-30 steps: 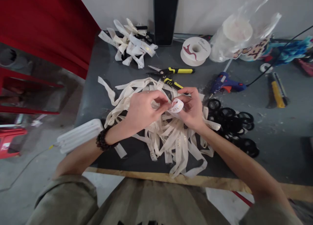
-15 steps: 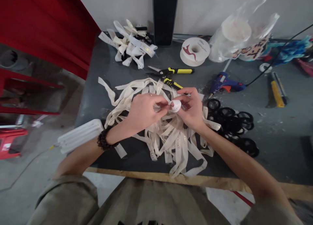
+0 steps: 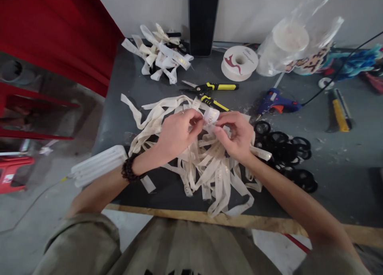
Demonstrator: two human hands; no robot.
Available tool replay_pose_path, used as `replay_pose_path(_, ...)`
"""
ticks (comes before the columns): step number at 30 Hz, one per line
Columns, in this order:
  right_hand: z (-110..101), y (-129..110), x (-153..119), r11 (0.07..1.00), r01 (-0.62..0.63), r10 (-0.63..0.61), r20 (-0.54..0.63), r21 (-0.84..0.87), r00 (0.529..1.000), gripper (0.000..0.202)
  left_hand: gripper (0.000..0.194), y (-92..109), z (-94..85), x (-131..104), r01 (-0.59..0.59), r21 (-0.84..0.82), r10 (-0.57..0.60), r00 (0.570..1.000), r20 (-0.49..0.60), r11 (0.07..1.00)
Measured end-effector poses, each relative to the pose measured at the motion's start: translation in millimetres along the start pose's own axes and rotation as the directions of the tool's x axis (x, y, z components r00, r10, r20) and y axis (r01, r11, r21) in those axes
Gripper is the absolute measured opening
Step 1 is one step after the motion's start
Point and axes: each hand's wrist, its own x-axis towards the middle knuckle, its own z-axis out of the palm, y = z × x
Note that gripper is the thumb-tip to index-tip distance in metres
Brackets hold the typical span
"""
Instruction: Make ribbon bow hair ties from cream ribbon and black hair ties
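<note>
A looped white ribbon (image 3: 212,116) with gold lettering is held up between my two hands. My left hand (image 3: 179,132) pinches its left side between thumb and fingers. On the other side, my right hand (image 3: 236,133) grips the ribbon with thumb and forefinger, the other fingers curled. Beneath both hands lies a tangled heap of cream ribbon strips (image 3: 221,179), some printed in gold. Just beyond the hands rest snips with yellow-and-black handles (image 3: 209,92), their blades apart. Black hair ties (image 3: 289,151) are piled to the right of my right hand.
Tied ribbon bows (image 3: 163,55) sit at the back left. Further right are a ribbon spool (image 3: 239,63), a plastic-wrapped roll (image 3: 281,48), a blue glue gun (image 3: 277,101) with its cord, and a yellow cutter (image 3: 341,109). A white slatted object (image 3: 98,165) overhangs the left edge.
The ribbon between my fingers has turned from a small rounded fold to a wider upright loop showing its lettering. My right thumb has shifted lower and its fingers have spread slightly.
</note>
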Motion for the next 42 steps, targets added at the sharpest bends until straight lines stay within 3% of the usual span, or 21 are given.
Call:
replay_pose_path(5, 0.1, -0.3, 3.9, 0.993, -0.019, 0.018, -0.012, -0.115, 1.0, 0.02, 0.007, 5.0, -0.6, -2.5, -0.028, -0.05, 0.027, 0.999, -0.02, 0.998)
replay_pose_path(9, -0.5, 2.4, 4.3, 0.998, 0.022, -0.022, 0.0, -0.067, 1.0, 0.01, 0.011, 4.0, -0.5, -1.0, -0.031, -0.102, 0.034, 0.999, 0.026, 0.994)
replay_pose_path(13, -1.9, 7.7, 5.4, 0.999, 0.024, -0.027, 0.06, 0.045, 0.998, 0.014, 0.011, 1.9, -1.0, 1.0, -0.016, -0.18, 0.031, 0.996, 0.079, 0.984)
replay_pose_path(18, -2.2, 11.2, 6.9, 0.97, -0.127, 0.115, 0.069, 0.206, 0.991, 0.01, 0.016, 0.0, -5.3, 3.5, 0.085, -0.41, -0.019, 0.987, 0.162, 0.908)
replay_pose_path(24, -1.5, 7.9, 7.2, 0.924, -0.281, 0.258, 0.118, 0.258, 0.959, 0.017, 0.014, -5.5, -4.2, 7.9, 0.087, -0.564, 0.02, 0.983, 0.181, 0.821)
replay_pose_path(29, 0.2, 10.7, 6.0, 0.921, -0.309, 0.284, 0.134, 0.237, 0.95, 0.022, 0.017, -6.1, -5.1, 8.3, 0.125, -0.47, -0.015, 0.973, 0.23, 0.874)
replay_pose_path(33, 0.6, 11.8, 4.5, 0.923, -0.33, 0.318, 0.092, 0.196, 0.944, 0.022, 0.014, -2.6, -4.7, 5.4, 0.086, -0.342, -0.039, 0.989, 0.141, 0.936)
replay_pose_path(37, 0.2, 9.2, 6.1, 0.923, -0.347, 0.331, 0.119, 0.168, 0.936, 0.029, 0.013, 0.1, -2.8, 3.5, -0.017, -0.222, 0.032, 0.997, 0.065, 0.975)
replay_pose_path(42, -0.1, 6.6, 8.0, 0.925, -0.345, 0.326, 0.134, 0.16, 0.936, 0.029, 0.018, -2.9, -2.1, 3.7, 0.0, -0.265, 0.042, 0.988, 0.151, 0.964)
